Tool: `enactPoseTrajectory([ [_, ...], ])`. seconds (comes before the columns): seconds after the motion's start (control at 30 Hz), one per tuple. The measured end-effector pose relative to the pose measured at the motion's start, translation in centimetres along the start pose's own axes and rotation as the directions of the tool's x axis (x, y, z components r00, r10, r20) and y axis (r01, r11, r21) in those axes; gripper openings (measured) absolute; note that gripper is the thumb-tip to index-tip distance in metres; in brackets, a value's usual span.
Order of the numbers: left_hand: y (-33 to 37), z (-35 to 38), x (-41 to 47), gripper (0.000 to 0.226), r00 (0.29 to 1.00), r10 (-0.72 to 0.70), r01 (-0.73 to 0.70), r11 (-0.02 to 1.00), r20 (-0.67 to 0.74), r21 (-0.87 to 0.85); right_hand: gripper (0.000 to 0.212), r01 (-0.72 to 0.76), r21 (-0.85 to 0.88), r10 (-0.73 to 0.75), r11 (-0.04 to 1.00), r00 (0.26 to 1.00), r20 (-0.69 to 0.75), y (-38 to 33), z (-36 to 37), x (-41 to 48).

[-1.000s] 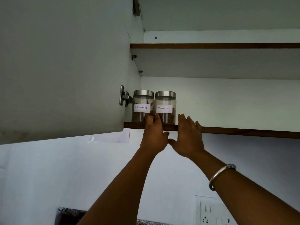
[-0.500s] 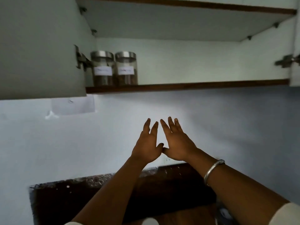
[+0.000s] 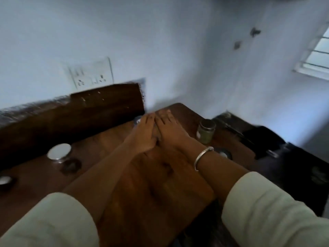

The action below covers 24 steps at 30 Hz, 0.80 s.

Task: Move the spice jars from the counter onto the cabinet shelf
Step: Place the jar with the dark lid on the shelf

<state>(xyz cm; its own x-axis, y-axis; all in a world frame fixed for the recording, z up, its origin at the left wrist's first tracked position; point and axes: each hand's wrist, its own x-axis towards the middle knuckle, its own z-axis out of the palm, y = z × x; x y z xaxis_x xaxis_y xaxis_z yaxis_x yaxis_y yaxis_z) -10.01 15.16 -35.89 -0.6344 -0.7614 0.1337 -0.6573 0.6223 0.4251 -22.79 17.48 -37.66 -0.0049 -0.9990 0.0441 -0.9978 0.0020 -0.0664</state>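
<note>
My left hand (image 3: pixel 145 133) and my right hand (image 3: pixel 169 130) lie side by side low over the brown counter (image 3: pixel 156 184), fingers stretched out, with nothing clearly in them. A small pale thing (image 3: pixel 138 120) peeks out beyond my left fingertips; it is too blurred to name. A spice jar with a silver lid (image 3: pixel 59 152) stands at the left, and another lid (image 3: pixel 5 180) shows at the far left edge. A jar of greenish spice (image 3: pixel 206 131) stands right of my right hand. One more lid (image 3: pixel 223 154) shows behind my right wrist. The cabinet shelf is out of view.
A dark backsplash (image 3: pixel 74 113) runs along the wall, with a socket plate (image 3: pixel 92 73) above it. Black objects (image 3: pixel 267 141) sit at the counter's right end. A window (image 3: pixel 318 54) is at the upper right. The frame is motion-blurred.
My view has swung down from the cabinet shelf, where two jars stand, to the counter. Both hands have dropped from the shelf edge to just over the counter.
</note>
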Motion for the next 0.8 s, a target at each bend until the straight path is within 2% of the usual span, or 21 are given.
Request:
enactPoseTrajectory([
  [0.13,4.4,5.7,0.4,0.076,0.989,-0.034,0.038,0.999,0.141,-0.026,0.089,-0.03,0.011,0.028,1.0,0.995,0.095,6.2,2.1,-4.9],
  [0.23,7.0,8.5,0.8,0.073,0.976,-0.028,0.034,0.999,0.214,-0.026,0.086,-0.059,-0.009,0.06,0.998,0.992,0.113,10.0,3.8,-7.0],
  [0.4,9.9,13.8,1.6,0.082,0.952,-0.048,0.07,0.996,0.303,-0.06,0.086,-0.155,-0.03,0.157,0.988,0.972,0.174,15.3,5.9,-10.3],
  [0.53,11.2,17.1,2.2,0.096,0.903,-0.073,0.101,0.994,0.423,-0.044,0.098,-0.32,0.01,0.3,0.947,0.898,0.321,18.5,7.1,-11.8],
  [0.63,12.1,18.5,2.3,0.095,0.875,-0.111,0.143,0.989,0.472,-0.033,0.094,-0.392,0.119,0.322,0.912,0.866,0.383,19.7,7.7,-12.5],
  [0.8,12.2,19.7,1.9,0.096,0.845,-0.118,0.148,0.989,0.521,-0.016,0.086,-0.429,0.255,0.355,0.866,0.889,0.289,19.8,8.2,-12.9],
])
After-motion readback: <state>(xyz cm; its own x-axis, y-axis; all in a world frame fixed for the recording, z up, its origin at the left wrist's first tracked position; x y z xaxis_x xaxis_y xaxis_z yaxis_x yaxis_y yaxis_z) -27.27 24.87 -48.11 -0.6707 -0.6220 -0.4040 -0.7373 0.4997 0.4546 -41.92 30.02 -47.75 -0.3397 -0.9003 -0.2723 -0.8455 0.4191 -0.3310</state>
